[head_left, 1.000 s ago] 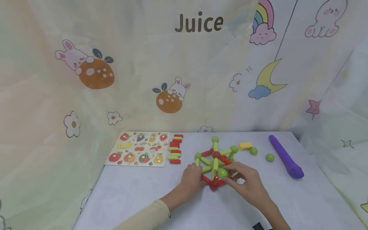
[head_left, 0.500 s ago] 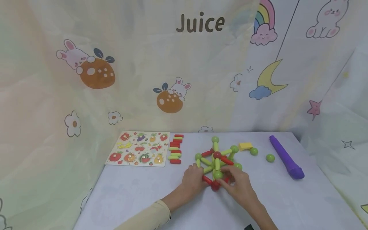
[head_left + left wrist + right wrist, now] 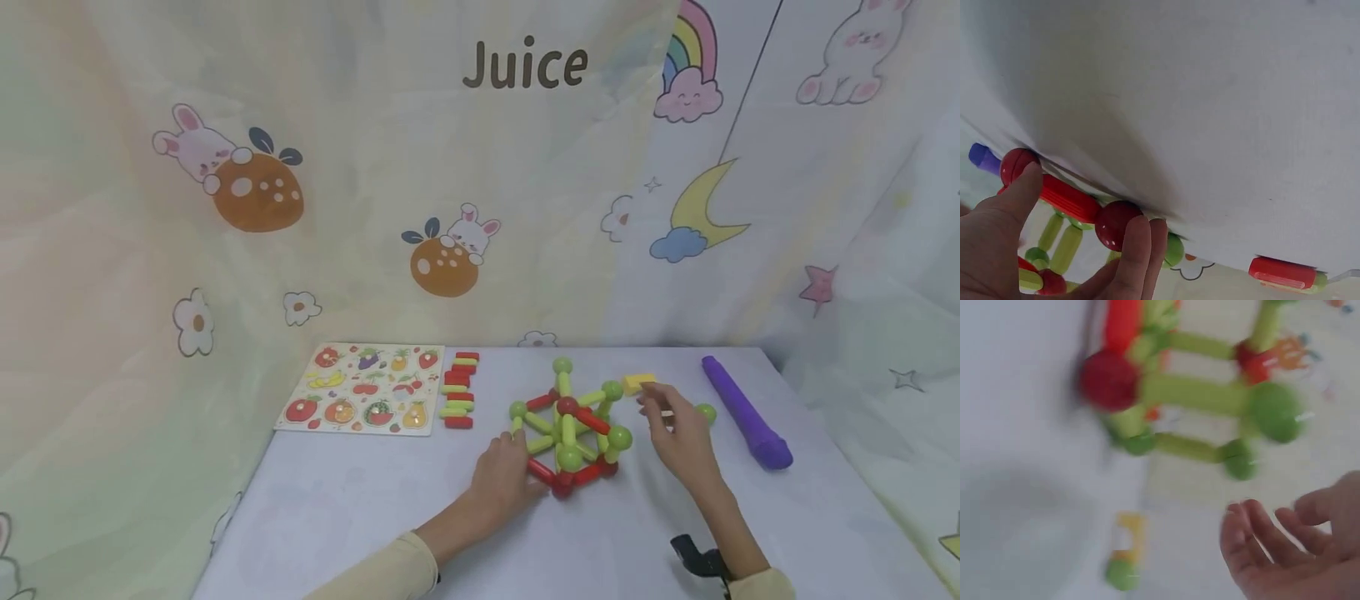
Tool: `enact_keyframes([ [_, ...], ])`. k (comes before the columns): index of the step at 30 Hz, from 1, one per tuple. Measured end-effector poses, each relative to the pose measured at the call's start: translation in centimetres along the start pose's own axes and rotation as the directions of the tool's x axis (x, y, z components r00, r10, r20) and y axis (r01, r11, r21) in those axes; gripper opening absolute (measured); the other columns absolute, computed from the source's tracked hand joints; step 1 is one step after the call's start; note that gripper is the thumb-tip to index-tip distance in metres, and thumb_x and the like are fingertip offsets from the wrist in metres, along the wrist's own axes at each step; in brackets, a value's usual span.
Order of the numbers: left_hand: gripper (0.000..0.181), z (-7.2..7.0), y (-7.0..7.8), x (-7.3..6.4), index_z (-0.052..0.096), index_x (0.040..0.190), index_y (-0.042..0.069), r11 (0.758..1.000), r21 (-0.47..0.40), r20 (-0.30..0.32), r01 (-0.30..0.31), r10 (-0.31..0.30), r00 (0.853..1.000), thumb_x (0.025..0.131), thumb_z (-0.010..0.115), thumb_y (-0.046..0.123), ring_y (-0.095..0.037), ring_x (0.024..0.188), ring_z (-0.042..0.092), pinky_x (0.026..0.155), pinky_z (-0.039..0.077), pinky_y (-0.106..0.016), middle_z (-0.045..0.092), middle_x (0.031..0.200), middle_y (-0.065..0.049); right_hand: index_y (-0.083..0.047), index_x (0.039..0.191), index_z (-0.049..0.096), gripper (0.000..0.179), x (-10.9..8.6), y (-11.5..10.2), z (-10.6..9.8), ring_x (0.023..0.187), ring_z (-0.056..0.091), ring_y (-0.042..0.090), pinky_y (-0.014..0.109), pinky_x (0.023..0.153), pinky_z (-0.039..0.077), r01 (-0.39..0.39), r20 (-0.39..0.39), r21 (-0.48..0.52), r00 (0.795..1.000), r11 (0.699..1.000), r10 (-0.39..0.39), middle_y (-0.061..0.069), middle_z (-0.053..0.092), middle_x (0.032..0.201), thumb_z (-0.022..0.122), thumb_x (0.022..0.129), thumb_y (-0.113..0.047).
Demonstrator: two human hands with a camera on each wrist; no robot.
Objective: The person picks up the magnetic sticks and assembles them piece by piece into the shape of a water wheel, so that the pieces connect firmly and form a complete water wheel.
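A structure of red and green magnetic rods and balls (image 3: 569,429) stands on the white table. At its left front side my left hand (image 3: 495,483) holds its base. In the left wrist view the thumb touches one red ball (image 3: 1017,164) and the fingertips another red ball (image 3: 1116,225), with a red rod (image 3: 1071,199) between them. A green ball (image 3: 570,457) caps the front upright rod. My right hand (image 3: 681,437) hovers right of the structure with nothing visible in its loosely bent fingers, near a yellow block (image 3: 637,382) and a loose green ball (image 3: 706,413).
A fruit puzzle board (image 3: 360,390) lies at the back left, beside a column of spare red and green rods (image 3: 457,396). On the right is a long purple stick (image 3: 746,412). A printed curtain (image 3: 337,167) rises behind the table.
My right hand placed a green ball on the front upright rod, let go and moved right and back toward the yellow block. The left hand stays at the structure.
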State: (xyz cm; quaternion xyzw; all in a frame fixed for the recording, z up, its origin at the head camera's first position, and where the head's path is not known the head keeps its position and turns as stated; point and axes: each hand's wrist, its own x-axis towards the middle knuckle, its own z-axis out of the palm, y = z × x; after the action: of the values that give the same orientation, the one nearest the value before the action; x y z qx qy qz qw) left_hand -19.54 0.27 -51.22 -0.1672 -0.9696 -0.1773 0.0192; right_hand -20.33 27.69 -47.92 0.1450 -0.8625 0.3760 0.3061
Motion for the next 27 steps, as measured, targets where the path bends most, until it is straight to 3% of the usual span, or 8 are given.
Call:
enact_keyframes([
  [2, 0.072, 0.0, -0.2, -0.3, 0.061, 0.126, 0.001, 1.000, 0.024, 0.005, 0.019, -0.019, 1.000, 0.080, 0.097, 0.044, -0.016, 0.082, 0.055, 0.066, 0.052, -0.024, 0.058, 0.092, -0.007, 0.011, 0.138, 0.059, 0.042, 0.3, 2.0, 1.0, 0.105, 0.074, 0.041, 0.034, 0.085, 0.064, -0.061, 0.173, 0.010, 0.983, 0.998, 0.058, 0.029, 0.072, 0.122, 0.053, 0.097, 0.018],
  [5, 0.065, -0.1, -0.5, -0.6, 0.062, 0.119, 0.002, 0.999, 0.039, 0.013, 0.025, -0.026, 1.000, 0.081, 0.096, 0.042, -0.014, 0.078, 0.051, 0.062, 0.048, -0.023, 0.055, 0.087, -0.004, 0.009, 0.145, 0.053, 0.052, 0.4, 4.0, 2.4, 0.124, 0.065, 0.053, 0.061, 0.097, 0.059, -0.156, 0.388, 0.058, 0.913, 0.986, 0.122, 0.034, 0.064, 0.138, 0.050, 0.094, 0.021],
  [7, 0.062, -0.1, -0.6, -0.7, 0.062, 0.119, 0.003, 0.999, 0.032, 0.024, 0.023, -0.024, 0.999, 0.083, 0.095, 0.042, -0.014, 0.078, 0.049, 0.062, 0.046, -0.023, 0.054, 0.087, -0.003, 0.007, 0.143, 0.055, 0.052, 0.3, 4.6, 3.0, 0.129, 0.061, 0.055, 0.068, 0.102, 0.053, -0.228, 0.452, 0.094, 0.877, 0.969, 0.162, 0.034, 0.062, 0.141, 0.052, 0.094, 0.021],
  [9, 0.059, -0.2, -0.9, -0.7, 0.062, 0.119, 0.004, 1.000, 0.017, 0.036, 0.014, -0.014, 0.999, 0.085, 0.094, 0.041, -0.013, 0.077, 0.049, 0.062, 0.046, -0.024, 0.055, 0.087, -0.002, 0.005, 0.141, 0.058, 0.049, 0.4, 4.9, 3.3, 0.131, 0.060, 0.055, 0.069, 0.104, 0.051, -0.271, 0.468, 0.102, 0.862, 0.957, 0.194, 0.033, 0.062, 0.142, 0.054, 0.094, 0.019],
  [14, 0.065, -1.4, -2.6, -0.4, 0.062, 0.137, 0.004, 0.991, -0.124, 0.104, 0.058, -0.045, 0.994, 0.089, 0.091, 0.037, -0.017, 0.098, 0.065, 0.083, 0.061, -0.032, 0.069, 0.110, -0.007, 0.004, 0.137, 0.060, 0.050, 0.5, 4.9, 3.6, 0.132, 0.059, 0.055, 0.065, 0.103, 0.054, -0.304, 0.470, 0.101, 0.854, 0.947, 0.224, 0.032, 0.062, 0.141, 0.058, 0.090, 0.022],
  [17, 0.063, -2.7, -4.7, 0.0, 0.063, 0.142, 0.003, 0.980, -0.183, 0.081, 0.084, -0.070, 0.994, 0.091, 0.089, 0.028, -0.024, 0.109, 0.068, 0.092, 0.063, -0.042, 0.072, 0.124, -0.012, 0.003, 0.135, 0.061, 0.051, 0.4, 4.7, 3.8, 0.130, 0.061, 0.055, 0.062, 0.102, 0.056, -0.311, 0.460, 0.093, 0.856, 0.946, 0.236, 0.031, 0.064, 0.139, 0.060, 0.088, 0.024],
  [23, 0.033, -3.7, -9.3, 1.1, 0.073, 0.121, 0.002, 0.996, 0.065, -0.104, 0.067, -0.060, 0.993, 0.093, 0.086, 0.013, -0.021, 0.093, 0.060, 0.077, 0.059, -0.032, 0.069, 0.108, -0.010, 0.003, 0.130, 0.064, 0.046, 0.0, 4.6, 3.8, 0.128, 0.063, 0.052, 0.057, 0.101, 0.058, -0.333, 0.456, 0.044, 0.845, 0.942, 0.278, 0.029, 0.067, 0.135, 0.069, 0.088, 0.020],
  [27, 0.027, -3.5, -10.8, 1.5, 0.078, 0.116, 0.003, 0.976, 0.216, -0.109, 0.035, -0.012, 0.994, 0.091, 0.088, 0.011, -0.020, 0.087, 0.055, 0.070, 0.055, -0.028, 0.070, 0.106, -0.010, 0.004, 0.127, 0.066, 0.044, -0.4, 4.8, 3.7, 0.126, 0.064, 0.052, 0.053, 0.100, 0.060, -0.327, 0.460, 0.075, 0.850, 0.942, 0.258, 0.028, 0.068, 0.132, 0.070, 0.086, 0.021],
])
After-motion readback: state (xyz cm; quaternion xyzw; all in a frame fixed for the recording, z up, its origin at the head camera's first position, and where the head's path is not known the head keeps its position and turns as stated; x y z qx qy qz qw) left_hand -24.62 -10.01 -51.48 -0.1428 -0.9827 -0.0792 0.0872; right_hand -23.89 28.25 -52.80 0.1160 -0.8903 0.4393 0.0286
